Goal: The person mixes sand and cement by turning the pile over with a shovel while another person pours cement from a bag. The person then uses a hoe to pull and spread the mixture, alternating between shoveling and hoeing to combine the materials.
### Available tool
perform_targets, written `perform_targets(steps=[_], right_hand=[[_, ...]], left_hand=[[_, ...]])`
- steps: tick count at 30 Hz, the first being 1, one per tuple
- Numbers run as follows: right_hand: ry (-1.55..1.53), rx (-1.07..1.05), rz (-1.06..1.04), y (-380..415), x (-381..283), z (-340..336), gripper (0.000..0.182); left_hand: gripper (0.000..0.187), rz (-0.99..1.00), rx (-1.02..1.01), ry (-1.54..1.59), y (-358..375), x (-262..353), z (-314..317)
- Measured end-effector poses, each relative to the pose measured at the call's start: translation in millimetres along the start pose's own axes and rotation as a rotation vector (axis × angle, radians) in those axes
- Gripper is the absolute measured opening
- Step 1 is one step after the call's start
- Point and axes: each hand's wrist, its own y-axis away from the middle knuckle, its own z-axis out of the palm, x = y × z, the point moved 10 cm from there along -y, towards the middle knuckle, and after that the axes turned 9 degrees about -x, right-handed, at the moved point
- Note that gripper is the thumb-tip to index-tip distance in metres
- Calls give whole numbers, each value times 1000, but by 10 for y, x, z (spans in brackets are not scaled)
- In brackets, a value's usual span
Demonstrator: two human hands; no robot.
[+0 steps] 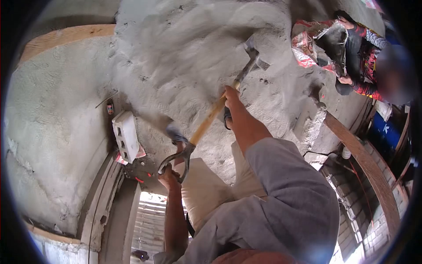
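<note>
A shovel (206, 125) with a wooden shaft and a D-shaped handle slants across the middle of the head view. My left hand (170, 177) is closed around the grip of the D-handle, near my legs. Farther up, my right hand (231, 94) wraps round the shaft just below the metal socket. The blade end reaches away from me and lies at the grey sand or cement mix (184, 57); part of the blade looks covered or hard to make out. My feet stand on the mix on both sides of the shaft.
At the upper right a person (371, 61) holds a red-and-white sack (307, 46) open in both hands. A hollow block (126, 136) and a small can (110, 107) lie at the left wall. A wooden board (365, 163) curves along the right, near a blue drum (387, 130).
</note>
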Motion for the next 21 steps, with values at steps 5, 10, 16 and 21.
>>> perform_targets(steps=[5, 10, 16, 21], right_hand=[[-77, -176, -115, 621, 229, -151, 13], [-60, -181, -68, 1773, -321, -258, 12], [-112, -214, -181, 2237, -1273, -436, 16], [-366, -389, -264, 2032, -2280, -583, 19]], left_hand=[[25, -70, 62, 45, 511, -157, -627], [26, 68, 59, -64, 1230, 300, -944], [18, 168, -72, -26, 1765, 1209, -505], [16, 345, -270, 8, 1816, 1809, 302]])
